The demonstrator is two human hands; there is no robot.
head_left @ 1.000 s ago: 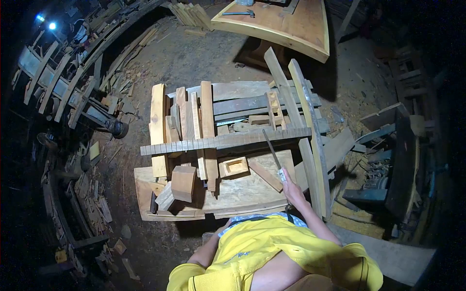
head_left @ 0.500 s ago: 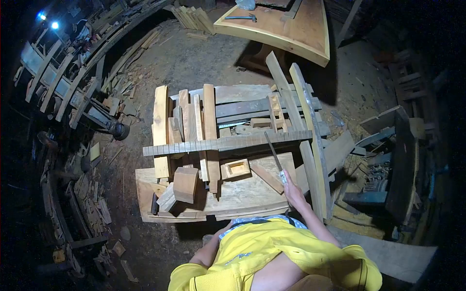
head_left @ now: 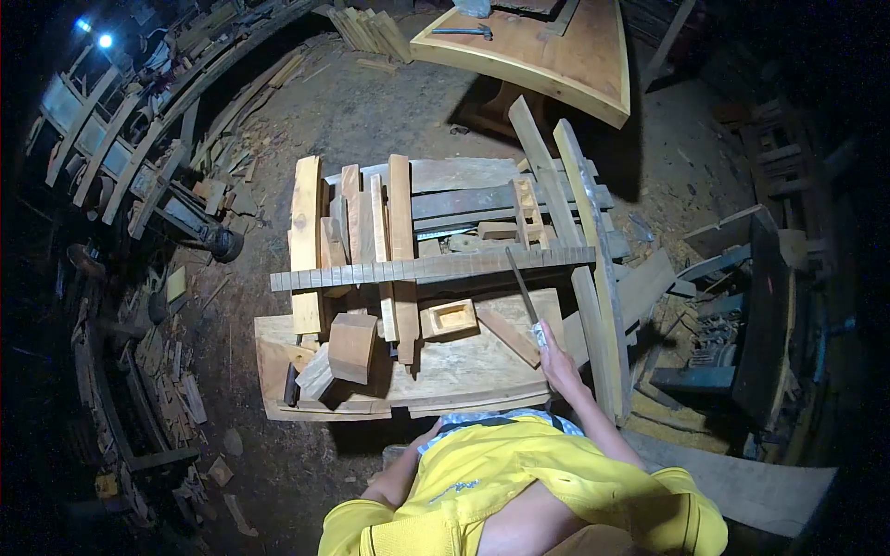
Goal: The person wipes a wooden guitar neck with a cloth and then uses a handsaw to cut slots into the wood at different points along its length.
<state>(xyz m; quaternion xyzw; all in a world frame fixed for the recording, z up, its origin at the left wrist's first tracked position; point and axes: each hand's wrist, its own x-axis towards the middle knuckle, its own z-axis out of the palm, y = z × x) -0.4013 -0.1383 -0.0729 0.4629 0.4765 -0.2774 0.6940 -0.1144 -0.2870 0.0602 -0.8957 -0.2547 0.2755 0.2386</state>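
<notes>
My right hand (head_left: 556, 360) is closed around the pale handle of a long, narrow-bladed tool (head_left: 522, 285). Its dark blade slants up and left, and the tip reaches a long wooden strip (head_left: 445, 268) marked with many crosswise lines. This strip lies across several boards on the workbench (head_left: 445, 380). A wooden piece (head_left: 510, 338) lies flat just left of the hand, with a small hollowed block (head_left: 451, 319) beyond it. My left hand (head_left: 428, 434) rests low by my waist at the bench's near edge; its fingers are hidden.
A chunky wooden block (head_left: 353, 347) and a dark-handled tool (head_left: 291, 385) sit at the bench's left. Long planks (head_left: 593, 269) lean along its right side. A framed table (head_left: 528, 56) with a hammer (head_left: 464, 31) stands behind. Scrap wood (head_left: 185, 389) litters the left floor.
The view has shifted very slightly. The tool and my right hand stay almost in place, the blade tip still at the marked strip.
</notes>
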